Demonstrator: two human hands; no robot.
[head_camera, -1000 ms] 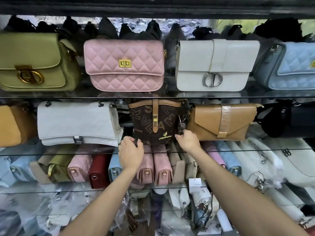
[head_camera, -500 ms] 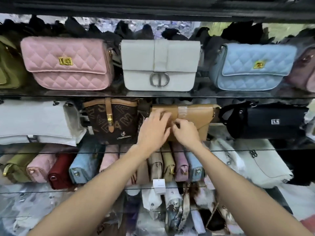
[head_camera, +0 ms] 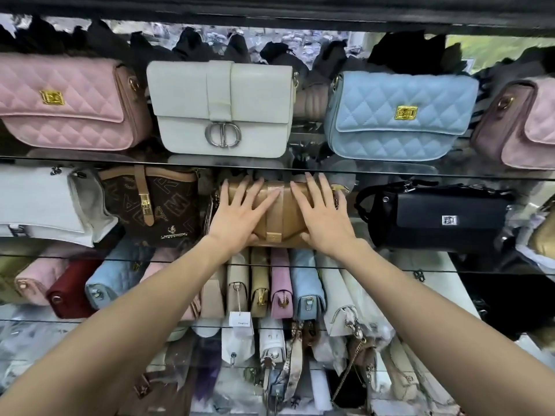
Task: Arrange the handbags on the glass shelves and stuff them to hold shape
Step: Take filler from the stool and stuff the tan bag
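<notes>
A tan envelope handbag (head_camera: 280, 219) stands on the second glass shelf (head_camera: 375, 270), in the middle of the view. My left hand (head_camera: 240, 213) lies flat on its left half, fingers spread and straight. My right hand (head_camera: 322, 214) presses flat on its right half in the same way. To its left stands a brown monogram bag (head_camera: 150, 205) with a tan strap. To its right lies a black barrel bag (head_camera: 441, 217).
The top shelf (head_camera: 300, 166) holds a pink quilted bag (head_camera: 69, 100), a white bag (head_camera: 222, 108), a blue quilted bag (head_camera: 399, 115) and another pink bag (head_camera: 522, 124). A white bag (head_camera: 42, 202) stands at the far left. Lower shelves hold several bags packed on edge.
The view has shifted right and closer. Both hands left the brown monogram bag, moved to the tan bag and now lie spread flat on its front.
</notes>
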